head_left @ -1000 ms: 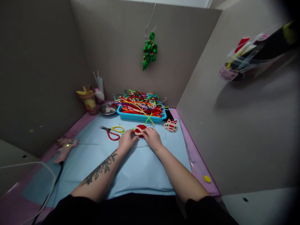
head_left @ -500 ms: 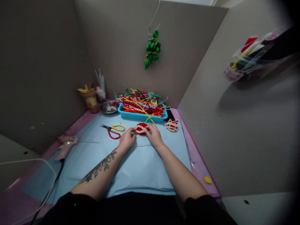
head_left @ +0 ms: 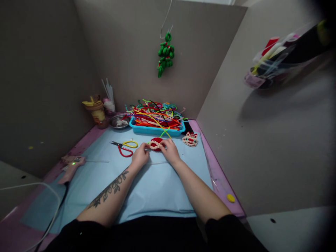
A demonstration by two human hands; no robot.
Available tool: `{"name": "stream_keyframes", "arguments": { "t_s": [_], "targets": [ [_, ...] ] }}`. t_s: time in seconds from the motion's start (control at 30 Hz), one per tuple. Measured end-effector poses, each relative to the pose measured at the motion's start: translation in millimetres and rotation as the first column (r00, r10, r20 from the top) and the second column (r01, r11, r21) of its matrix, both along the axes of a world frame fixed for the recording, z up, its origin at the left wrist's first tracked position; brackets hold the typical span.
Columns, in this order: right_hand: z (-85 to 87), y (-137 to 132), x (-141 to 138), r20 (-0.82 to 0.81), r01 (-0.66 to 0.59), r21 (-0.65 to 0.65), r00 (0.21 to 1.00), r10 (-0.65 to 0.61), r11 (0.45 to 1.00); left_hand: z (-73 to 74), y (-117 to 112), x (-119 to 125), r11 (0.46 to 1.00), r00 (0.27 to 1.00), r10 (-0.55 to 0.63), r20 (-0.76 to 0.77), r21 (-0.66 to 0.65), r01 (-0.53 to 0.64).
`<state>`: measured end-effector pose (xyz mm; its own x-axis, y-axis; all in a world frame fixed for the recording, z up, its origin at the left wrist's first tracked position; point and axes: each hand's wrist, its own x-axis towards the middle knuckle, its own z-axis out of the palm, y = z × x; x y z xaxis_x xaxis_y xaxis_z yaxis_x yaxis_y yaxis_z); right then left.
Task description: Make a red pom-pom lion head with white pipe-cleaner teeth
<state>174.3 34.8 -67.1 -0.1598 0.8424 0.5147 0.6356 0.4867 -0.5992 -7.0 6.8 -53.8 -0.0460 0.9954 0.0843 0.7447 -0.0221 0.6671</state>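
A small red piece with a white beaded edge (head_left: 156, 143) lies on the light blue mat (head_left: 147, 185), made of fuzzy craft wire. My left hand (head_left: 140, 156) pinches its left end, fingers curled. My right hand (head_left: 169, 150) grips its right side, fingers closed over it. Just beyond stands a blue tray (head_left: 154, 130) heaped with several coloured fuzzy wires. A finished red-and-white figure (head_left: 190, 139) rests to the right of my hands.
Red-and-yellow scissors (head_left: 124, 147) lie left of my hands. A pink glue gun (head_left: 70, 167) with a green light and its cable sits at the far left. A metal dish (head_left: 119, 121) and cups (head_left: 97, 110) stand at the back. A green ornament (head_left: 164, 54) hangs on the wall.
Both hands stay on the red piece with small finger shifts; the piece has turned slightly. The view has swayed a little.
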Motion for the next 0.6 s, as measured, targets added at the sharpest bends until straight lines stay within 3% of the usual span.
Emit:
{"name": "stream_keyframes", "arguments": {
  "t_s": [0.6],
  "targets": [
    [-4.2,-0.8,-2.8,-0.044,0.015,-0.049,0.999,-0.018,0.999,-3.1,2.2,-1.4,1.0,1.0,0.008,0.026,-0.01,-0.008]
  ]
}}
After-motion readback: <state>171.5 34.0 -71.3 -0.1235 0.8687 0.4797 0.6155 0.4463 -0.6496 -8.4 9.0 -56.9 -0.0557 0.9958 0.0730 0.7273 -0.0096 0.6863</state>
